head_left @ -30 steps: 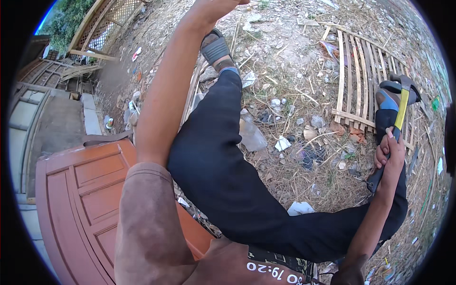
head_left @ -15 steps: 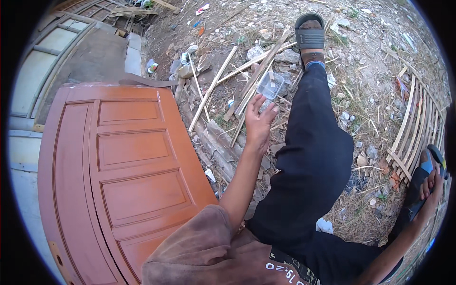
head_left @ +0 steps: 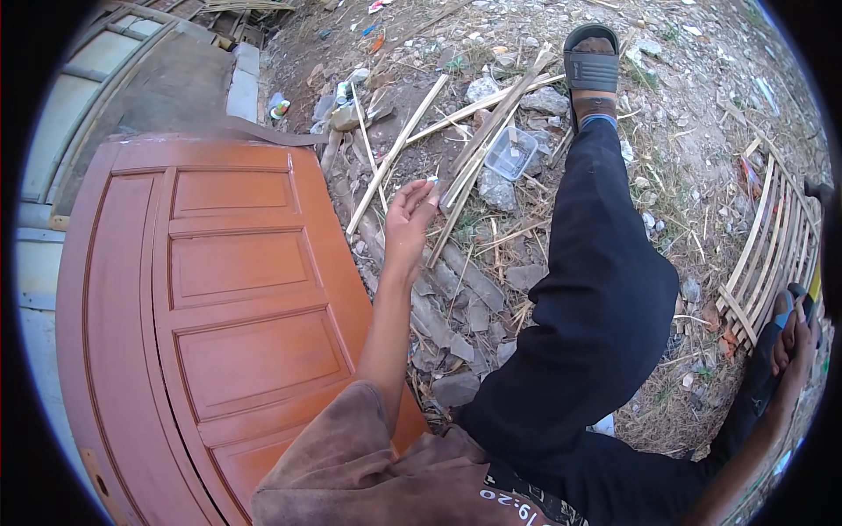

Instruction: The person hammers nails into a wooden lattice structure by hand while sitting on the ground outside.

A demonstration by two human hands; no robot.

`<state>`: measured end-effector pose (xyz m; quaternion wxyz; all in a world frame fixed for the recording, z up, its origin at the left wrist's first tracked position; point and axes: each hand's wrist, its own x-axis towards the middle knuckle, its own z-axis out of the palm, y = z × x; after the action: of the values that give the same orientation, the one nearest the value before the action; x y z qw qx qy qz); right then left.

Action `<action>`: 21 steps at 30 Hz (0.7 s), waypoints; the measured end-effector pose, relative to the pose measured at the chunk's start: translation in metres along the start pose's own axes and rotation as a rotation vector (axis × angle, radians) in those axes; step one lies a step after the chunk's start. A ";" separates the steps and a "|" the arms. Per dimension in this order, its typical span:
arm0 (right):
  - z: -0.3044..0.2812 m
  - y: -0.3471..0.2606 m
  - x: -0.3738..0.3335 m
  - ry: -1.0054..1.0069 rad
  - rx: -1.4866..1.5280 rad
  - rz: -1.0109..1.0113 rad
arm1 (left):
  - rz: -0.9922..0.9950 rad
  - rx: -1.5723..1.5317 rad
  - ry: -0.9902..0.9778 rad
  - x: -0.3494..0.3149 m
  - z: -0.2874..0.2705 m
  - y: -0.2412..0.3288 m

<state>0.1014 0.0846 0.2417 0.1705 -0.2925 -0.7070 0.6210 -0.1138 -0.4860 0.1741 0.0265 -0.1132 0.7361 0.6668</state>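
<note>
My left hand (head_left: pixel 408 223) is raised above the rubble beside an orange panelled wooden door (head_left: pixel 210 307) lying flat. Its fingertips pinch a small pale object (head_left: pixel 431 181), too small to identify. Just beyond it, a clear plastic container (head_left: pixel 511 151) sits among bamboo sticks (head_left: pixel 399 145). My right hand (head_left: pixel 789 337) is at the far right edge, closed on the yellow-and-black handle of a hammer (head_left: pixel 816 285) that points upward. My leg in dark trousers (head_left: pixel 596 289) stretches between the two hands and ends in a grey sandal (head_left: pixel 590 70).
A slatted bamboo panel (head_left: pixel 772 245) lies on the ground at the right by the hammer. Stones, broken tiles and litter cover the dirt around the sticks. A concrete slab and a pale frame (head_left: pixel 132 79) lie beyond the door at the upper left.
My left hand has drawn back from the plastic container toward me, now pinching the small pale object. The view has swung left from a second ago; my right hand still grips the hammer.
</note>
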 end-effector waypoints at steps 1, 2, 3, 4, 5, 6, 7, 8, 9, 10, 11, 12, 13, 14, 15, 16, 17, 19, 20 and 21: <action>0.001 0.000 -0.003 0.002 -0.003 0.000 | 0.176 0.263 0.051 0.005 0.001 -0.005; 0.004 0.001 -0.005 -0.022 0.004 0.012 | 0.320 0.363 0.085 0.011 0.001 -0.007; 0.004 0.001 -0.006 -0.044 0.011 0.023 | 0.320 0.362 0.082 0.017 0.004 -0.008; 0.000 -0.002 -0.005 -0.070 0.011 0.046 | 0.204 0.396 -0.013 0.022 0.012 0.001; -0.009 -0.008 0.002 -0.059 0.001 0.039 | 0.089 0.429 -0.110 0.030 0.020 0.005; -0.019 -0.017 0.013 -0.473 0.340 0.164 | 0.161 0.469 -0.146 0.043 0.032 -0.005; -0.016 -0.016 0.014 -0.601 0.468 0.206 | 0.166 0.478 -0.143 0.056 0.041 -0.008; -0.016 -0.026 0.012 -0.714 0.565 0.249 | 0.331 0.647 -0.256 0.074 0.056 -0.012; -0.018 -0.033 0.009 -0.823 0.655 0.303 | 0.497 0.823 -0.362 0.091 0.070 -0.014; -0.019 -0.022 -0.001 -0.423 0.323 0.176 | 0.508 0.828 -0.359 0.108 0.081 -0.016; -0.018 -0.018 -0.011 -0.017 -0.009 0.047 | 0.501 1.058 -0.422 0.126 0.092 -0.020; -0.009 -0.023 -0.020 0.086 -0.026 0.058 | 0.485 1.295 -0.476 0.141 0.099 -0.024; -0.013 -0.023 -0.023 0.083 -0.016 0.050 | 0.492 1.300 -0.465 0.154 0.103 -0.028; -0.020 -0.025 -0.028 0.088 -0.050 0.124 | 0.421 1.474 -0.505 0.167 0.110 -0.035; -0.028 -0.026 -0.034 0.092 -0.090 0.199 | 0.339 1.642 -0.547 0.175 0.115 -0.043; -0.034 -0.023 -0.042 0.093 -0.091 0.190 | 0.302 1.663 -0.515 0.181 0.116 -0.052; -0.043 -0.022 -0.053 0.112 -0.107 0.189 | 0.319 1.640 -0.520 0.182 0.128 -0.055; -0.046 -0.027 -0.061 0.133 -0.120 0.196 | 0.256 1.583 -0.505 0.177 0.138 -0.059; -0.041 -0.033 -0.067 0.076 -0.140 0.282 | 0.266 1.598 -0.511 0.175 0.137 -0.065; -0.037 -0.038 -0.071 0.018 -0.158 0.364 | 0.267 1.597 -0.513 0.173 0.137 -0.069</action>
<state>0.1712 0.0665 0.2940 0.0381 -0.4336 -0.6873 0.5815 -0.2830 -0.3796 0.0590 0.1858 0.1819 0.9643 -0.0506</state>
